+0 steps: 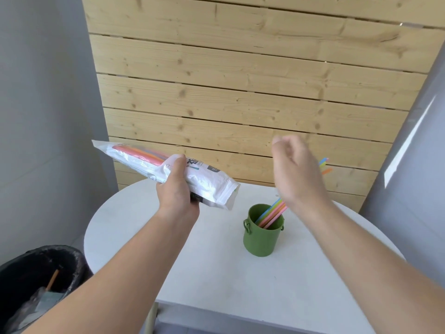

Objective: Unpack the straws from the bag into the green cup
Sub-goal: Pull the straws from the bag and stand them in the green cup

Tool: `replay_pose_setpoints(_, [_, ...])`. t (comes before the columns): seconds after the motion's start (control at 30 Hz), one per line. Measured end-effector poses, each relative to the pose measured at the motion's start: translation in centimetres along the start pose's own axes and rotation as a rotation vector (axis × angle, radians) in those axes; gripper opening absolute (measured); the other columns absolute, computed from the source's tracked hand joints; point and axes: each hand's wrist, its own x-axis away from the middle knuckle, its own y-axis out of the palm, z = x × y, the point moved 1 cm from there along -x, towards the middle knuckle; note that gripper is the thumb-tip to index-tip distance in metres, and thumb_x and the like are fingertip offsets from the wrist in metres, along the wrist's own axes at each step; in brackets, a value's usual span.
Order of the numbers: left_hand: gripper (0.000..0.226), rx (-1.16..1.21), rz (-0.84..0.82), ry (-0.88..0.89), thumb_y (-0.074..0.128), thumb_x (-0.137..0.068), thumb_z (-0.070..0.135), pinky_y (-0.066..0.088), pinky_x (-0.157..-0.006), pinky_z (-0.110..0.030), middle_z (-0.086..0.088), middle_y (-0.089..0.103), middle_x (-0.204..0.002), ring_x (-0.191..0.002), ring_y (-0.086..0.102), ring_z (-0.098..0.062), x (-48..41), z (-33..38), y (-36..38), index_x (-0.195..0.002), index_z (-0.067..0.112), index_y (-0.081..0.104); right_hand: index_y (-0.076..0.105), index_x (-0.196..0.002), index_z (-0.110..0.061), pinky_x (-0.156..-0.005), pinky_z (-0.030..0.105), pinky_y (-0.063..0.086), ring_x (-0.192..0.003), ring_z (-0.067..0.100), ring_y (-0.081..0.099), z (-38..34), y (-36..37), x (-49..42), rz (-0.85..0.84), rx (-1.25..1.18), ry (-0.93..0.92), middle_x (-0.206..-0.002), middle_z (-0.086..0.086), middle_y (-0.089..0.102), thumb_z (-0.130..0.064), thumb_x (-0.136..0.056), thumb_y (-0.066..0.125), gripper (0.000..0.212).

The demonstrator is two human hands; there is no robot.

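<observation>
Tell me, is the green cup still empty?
No, several coloured straws already stand leaning in the green cup on the table.

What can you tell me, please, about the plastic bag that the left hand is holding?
The white crinkled plastic bag is long and flat, with dark printed labels. The left hand grips it around the middle, off the round white table, tilted with its open mouth down towards the green cup. Orange and red straws show through its raised far end.

White round table (216,273); green cup (261,237) stands upright on it, right of centre.
</observation>
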Motion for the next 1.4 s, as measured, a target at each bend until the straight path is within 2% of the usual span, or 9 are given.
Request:
replay_pose_setpoints(0.13, [0.051, -0.078, -0.038, 0.149, 0.079, -0.09, 0.028, 0.061, -0.097, -0.048, -0.007, 0.076, -0.111, -0.101, 0.077, -0.025, 0.1, 1.7, 0.5, -0.135, 0.012, 0.059, 0.057, -0.109, -0.01, -0.07, 0.043, 0.061, -0.081, 0.036, 0.073, 0.7, 5.1, 3.3, -0.265, -0.543, 0.774, -0.099, 0.02, 0.073, -0.063, -0.098, 0.033, 0.059])
replay_pose_setpoints(0.2, [0.076, -0.159, -0.057, 0.238, 0.084, -0.082, 0.035, 0.056, -0.104, -0.053, -0.012, 0.07, -0.135, -0.119, 0.072, -0.028, 0.3, 2.5, 0.8, -0.147, 0.016, 0.05, 0.057, -0.115, -0.001, -0.055, 0.036, 0.057, -0.064, 0.035, 0.071, 0.9, 6.6, 4.5, -0.342, -0.798, 0.98, -0.1, 0.027, 0.071, -0.059, -0.101, 0.032, 0.064])
replay_pose_setpoints(0.27, [0.076, -0.247, -0.103, 0.325, 0.084, -0.08, 0.036, 0.057, -0.104, -0.052, -0.011, 0.069, -0.137, -0.121, 0.071, -0.027, 0.6, 2.8, 1.1, -0.146, 0.02, 0.05, 0.058, -0.122, 0.001, -0.047, 0.028, 0.048, -0.048, 0.028, 0.062, 1.2, 7.7, 5.0, -0.388, -0.91, 1.035, -0.097, 0.025, 0.069, -0.057, -0.102, 0.029, 0.068])
replay_pose_setpoints(0.43, [0.046, -0.436, -0.178, 0.53, 0.083, -0.084, 0.034, 0.058, -0.074, -0.017, 0.015, 0.074, -0.108, -0.097, 0.074, -0.002, 1.6, 2.9, 1.8, -0.119, 0.036, 0.054, 0.07, -0.115, -0.006, -0.042, 0.022, 0.029, -0.042, 0.017, 0.038, 1.1, 9.1, 5.6, -0.458, -0.999, 1.029, -0.087, 0.017, 0.068, -0.055, -0.103, 0.02, 0.07])
replay_pose_setpoints(0.6, [0.042, -0.491, -0.211, 0.611, 0.083, -0.085, 0.028, 0.058, -0.074, -0.017, 0.008, 0.073, -0.105, -0.092, 0.074, -0.005, 2.3, 2.8, 2.1, -0.114, 0.033, 0.054, 0.069, -0.095, -0.01, -0.039, 0.021, 0.024, -0.042, 0.015, 0.03, 1.3, 9.7, 5.9, -0.454, -1.011, 1.031, -0.071, 0.013, 0.066, -0.026, -0.096, 0.029, 0.043])
replay_pose_setpoints(0.7, [0.049, -0.377, -0.116, 0.51, 0.082, -0.086, 0.028, 0.059, -0.076, -0.022, 0.014, 0.074, -0.101, -0.094, 0.075, -0.006, 1.4, 3.0, 1.4, -0.126, 0.024, 0.056, 0.063, -0.088, -0.009, -0.038, 0.02, 0.022, -0.04, 0.014, 0.031, 1.6, 9.7, 5.9, -0.369, -0.838, 0.996, -0.059, 0.01, 0.062, -0.03, -0.097, 0.034, 0.037])
replay_pose_setpoints(0.87, [0.073, -0.18, 0.098, 0.23, 0.084, -0.082, 0.032, 0.058, -0.102, -0.048, -0.004, 0.071, -0.133, -0.115, 0.073, -0.023, 0.2, 2.7, -0.2, -0.146, 0.022, 0.051, 0.052, -0.076, -0.014, -0.035, 0.017, 0.019, -0.033, 0.012, 0.029, 1.9, 8.8, 6.0, -0.259, -0.563, 0.799, -0.058, 0.002, 0.049, -0.031, -0.097, 0.042, 0.029])
replay_pose_setpoints(1.13, [0.068, -0.059, 0.244, 0.039, 0.082, -0.087, 0.032, 0.06, -0.1, -0.043, -0.003, 0.073, -0.126, -0.109, 0.074, -0.024, 0.0, 1.2, -1.1, -0.146, 0.02, 0.051, 0.06, -0.083, -0.013, -0.036, 0.019, 0.027, -0.035, 0.012, 0.038, 2.0, 7.4, 5.4, -0.162, -0.597, 0.576, -0.046, -0.008, 0.059, -0.043, -0.095, 0.06, 0.032])
replay_pose_setpoints(1.4, [0.057, 0.02, 0.305, -0.052, 0.082, -0.087, 0.031, 0.057, -0.063, -0.028, 0.001, 0.075, -0.114, -0.084, 0.075, -0.018, 0.3, 1.1, -1.1, -0.138, 0.021, 0.057, 0.057, -0.075, -0.018, -0.038, 0.021, 0.027, -0.038, 0.012, 0.036, 2.9, 6.2, 4.3, -0.052, -0.515, 0.552, -0.052, -0.003, 0.051, -0.039, -0.095, 0.061, 0.029])
